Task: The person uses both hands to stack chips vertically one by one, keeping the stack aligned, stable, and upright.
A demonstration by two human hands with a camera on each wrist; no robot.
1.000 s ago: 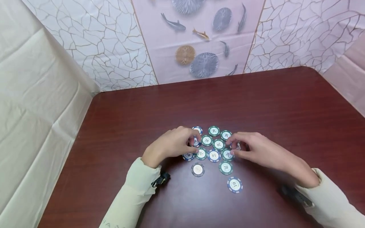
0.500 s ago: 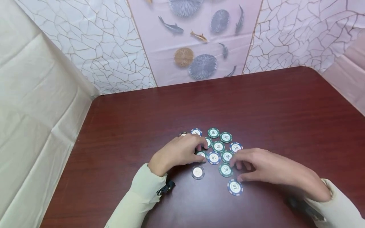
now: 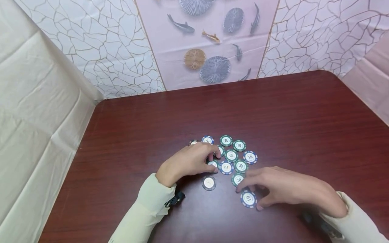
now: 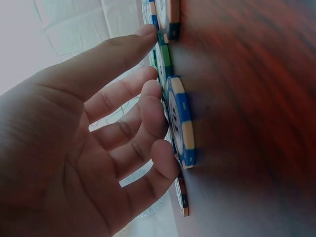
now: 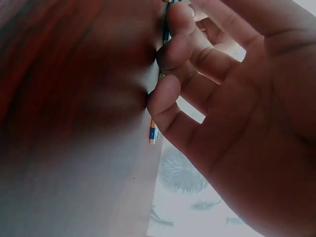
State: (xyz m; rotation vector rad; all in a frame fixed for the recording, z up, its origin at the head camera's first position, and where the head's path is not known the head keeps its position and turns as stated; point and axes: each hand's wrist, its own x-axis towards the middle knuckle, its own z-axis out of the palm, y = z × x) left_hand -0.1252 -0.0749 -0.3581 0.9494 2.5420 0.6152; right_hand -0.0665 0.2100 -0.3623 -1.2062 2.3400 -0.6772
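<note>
Poker chips lie flat in a loose cluster on the dark red table. My left hand (image 3: pixel 190 160) rests over the cluster's left side, fingers loosely bent, its fingertips on or close over green chips. In the left wrist view a blue chip (image 4: pixel 181 121) lies beside its fingers (image 4: pixel 163 155). My right hand (image 3: pixel 279 185) hovers low at the near right, thumb and index finger spread on either side of a blue-rimmed 10 chip (image 3: pixel 248 199). The index finger overlaps a green 20 chip (image 3: pixel 237 179). In the right wrist view its fingertips (image 5: pixel 165 94) come down to the table.
A dark-rimmed 100 chip (image 3: pixel 209 183) lies apart, nearest me on the left. Another blue 10 chip (image 3: pixel 250 157) sits at the cluster's right. The table (image 3: pixel 152 118) ends at a patterned cloth backdrop (image 3: pixel 212 44), with a pale cloth (image 3: pixel 39 118) along the left.
My right hand has moved toward me, from the cluster's right edge to the near blue 10 chip. My left hand shifted slightly right, then stayed, uncovering a dark-rimmed chip behind it.
</note>
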